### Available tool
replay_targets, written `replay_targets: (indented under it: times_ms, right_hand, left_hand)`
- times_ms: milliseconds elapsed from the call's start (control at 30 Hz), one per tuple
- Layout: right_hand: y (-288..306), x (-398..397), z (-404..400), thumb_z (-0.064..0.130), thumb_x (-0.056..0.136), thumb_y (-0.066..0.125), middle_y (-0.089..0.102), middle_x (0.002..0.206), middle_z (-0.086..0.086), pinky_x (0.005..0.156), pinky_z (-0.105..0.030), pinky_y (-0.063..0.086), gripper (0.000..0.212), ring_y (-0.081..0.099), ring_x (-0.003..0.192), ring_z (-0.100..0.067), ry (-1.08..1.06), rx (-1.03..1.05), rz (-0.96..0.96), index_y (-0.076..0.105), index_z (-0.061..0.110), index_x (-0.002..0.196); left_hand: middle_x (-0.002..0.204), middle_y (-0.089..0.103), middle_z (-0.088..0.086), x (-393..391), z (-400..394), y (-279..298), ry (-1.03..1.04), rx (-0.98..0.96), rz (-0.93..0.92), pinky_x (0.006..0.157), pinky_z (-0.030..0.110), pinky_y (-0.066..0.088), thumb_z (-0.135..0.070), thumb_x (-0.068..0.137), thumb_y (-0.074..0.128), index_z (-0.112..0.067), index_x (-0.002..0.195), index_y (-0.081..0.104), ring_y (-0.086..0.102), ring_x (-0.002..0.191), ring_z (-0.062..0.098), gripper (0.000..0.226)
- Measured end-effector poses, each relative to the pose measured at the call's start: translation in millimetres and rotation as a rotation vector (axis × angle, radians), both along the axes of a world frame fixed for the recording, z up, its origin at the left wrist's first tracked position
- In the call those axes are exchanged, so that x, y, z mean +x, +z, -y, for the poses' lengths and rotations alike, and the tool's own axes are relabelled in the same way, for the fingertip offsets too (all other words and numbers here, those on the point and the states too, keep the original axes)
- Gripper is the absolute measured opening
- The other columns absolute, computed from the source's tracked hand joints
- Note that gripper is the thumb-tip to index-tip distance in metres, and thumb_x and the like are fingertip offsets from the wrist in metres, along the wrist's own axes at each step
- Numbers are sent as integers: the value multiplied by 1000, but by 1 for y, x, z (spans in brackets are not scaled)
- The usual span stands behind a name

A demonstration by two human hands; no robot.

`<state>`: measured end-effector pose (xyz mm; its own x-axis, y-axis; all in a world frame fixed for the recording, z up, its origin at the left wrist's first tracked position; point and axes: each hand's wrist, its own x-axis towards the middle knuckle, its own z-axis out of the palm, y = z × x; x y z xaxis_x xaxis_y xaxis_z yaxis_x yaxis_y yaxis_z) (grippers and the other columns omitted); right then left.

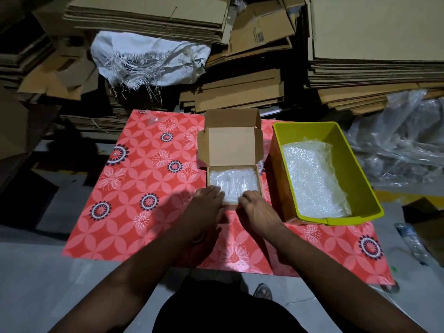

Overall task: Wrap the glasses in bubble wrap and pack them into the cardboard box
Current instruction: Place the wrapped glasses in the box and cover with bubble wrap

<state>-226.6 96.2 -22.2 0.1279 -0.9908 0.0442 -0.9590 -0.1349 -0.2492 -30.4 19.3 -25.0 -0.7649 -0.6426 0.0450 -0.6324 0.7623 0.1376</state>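
A small cardboard box (231, 143) stands open in the middle of the red flowered mat, its lid tipped back. Inside lies a bubble-wrapped bundle (236, 182); the glasses within it cannot be made out. My left hand (206, 200) rests at the box's near left corner, fingers reaching over the front edge onto the wrap. My right hand (254, 204) sits at the near right corner, fingers bent down onto the wrap's edge. Whether either hand pinches the wrap is hidden by the fingers.
A yellow-green plastic bin (341, 150) holding loose bubble wrap (312, 179) stands just right of the box. The red mat (134, 188) lies on a grey floor. Stacks of flattened cardboard and a white woven sack (146, 58) fill the back. Clear plastic sheeting is heaped at far right.
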Motion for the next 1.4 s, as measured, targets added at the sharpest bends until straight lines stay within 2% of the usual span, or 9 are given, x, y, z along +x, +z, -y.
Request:
replay_targets:
  times_ms: [167,367,467,600,867,1067,1233,1333,1400]
  right_hand:
    - [1,-3,0,8,89,56,56,102,-4,83,-30,48,16,53,98,-21,10,18,-7,61,13,104]
    - [5,-5,-1,10,90,58,56,101,-2,74,-31,44,30,53,97,-21,-25,61,-10,52,20,118]
    - [4,-4,1,11,90,61,53,96,-2,67,-29,39,17,56,92,-23,-54,63,-29,56,17,106]
    - [3,0,6,7,85,63,52,97,-4,71,-33,46,12,56,90,-24,-83,80,-37,61,13,95]
    - [19,5,17,14,89,56,63,103,-6,77,-32,46,17,59,102,-26,-82,200,-138,63,14,105]
    - [18,4,8,16,94,54,58,106,-4,85,-30,43,19,54,109,-24,-80,179,-119,66,15,108]
    - [47,2,30,32,94,49,69,108,-6,89,-38,48,29,49,115,-28,-63,246,-215,72,19,106]
    - [47,8,63,18,92,56,65,121,-8,95,-36,47,35,52,119,-31,-92,149,-135,68,20,125]
    - [40,18,81,6,87,59,63,129,-11,98,-34,49,46,57,121,-30,-45,226,-40,65,17,131]
  left_hand:
    - [137,60,9,-1,8,-1,-2,20,95,102,48,39,-54,90,35,-10,133,59,51,132,26,66]
    - [99,76,-8,-4,31,0,57,62,-126,93,41,41,-48,88,49,-25,90,79,67,105,15,38]
    - [90,76,-7,-1,34,-3,56,86,-165,92,45,46,-48,85,49,-22,79,74,69,99,14,37]
    - [94,75,-7,-3,30,-1,51,42,-105,97,42,35,-45,86,38,-21,82,74,65,108,16,44]
    - [121,72,-2,1,26,-4,-27,-107,-5,100,46,47,-41,90,38,-20,92,79,61,124,21,46]
    - [138,61,6,1,15,-4,-56,-179,93,104,43,42,-40,96,43,-17,100,73,52,133,25,37]
    - [113,71,6,4,8,-1,-55,-215,98,100,39,40,-37,89,31,-15,99,72,60,116,24,48]
    - [117,69,3,9,5,-4,-18,-177,-16,97,40,41,-33,86,47,-15,112,68,58,117,24,38]
    - [123,67,5,10,3,-6,-57,-95,-89,95,41,43,-28,79,64,-14,118,66,58,116,25,42]
